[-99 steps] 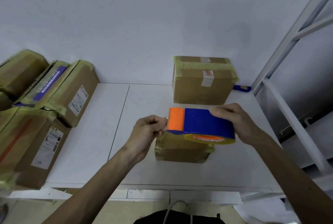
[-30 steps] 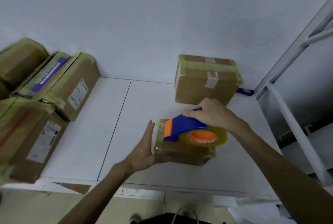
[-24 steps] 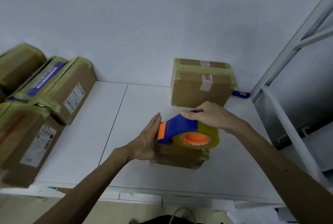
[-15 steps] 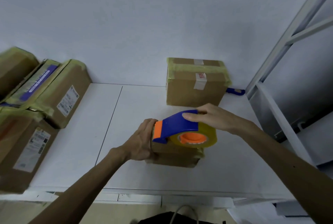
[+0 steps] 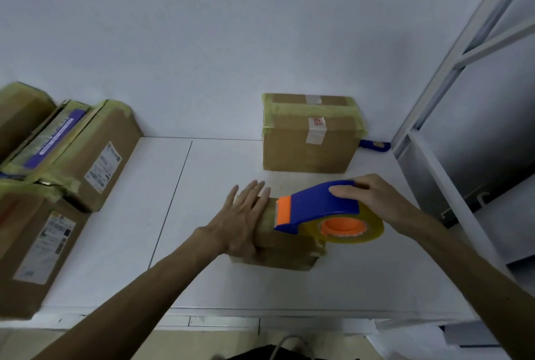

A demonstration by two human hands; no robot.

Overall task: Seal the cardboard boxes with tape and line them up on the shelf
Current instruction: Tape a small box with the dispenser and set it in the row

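Note:
A small flat cardboard box (image 5: 285,249) wrapped in yellowish tape lies on the white shelf board (image 5: 121,244) near its front edge. My left hand (image 5: 241,222) lies flat on the box's left end, fingers straight and spread. My right hand (image 5: 373,196) grips a blue and orange tape dispenser (image 5: 321,209) with a roll of clear tape (image 5: 351,230), held over the box's right half. A strip of tape runs from the dispenser's orange lip onto the box top.
A bigger taped box (image 5: 309,135) stands at the back against the wall, a blue handle (image 5: 375,145) poking out behind it. Several taped boxes (image 5: 72,157) are stacked at the left. A white metal rack frame (image 5: 451,70) rises on the right.
The dispenser has moved right along the box top. My left hand, curled at the box's left end before, now lies flat with straight fingers on top.

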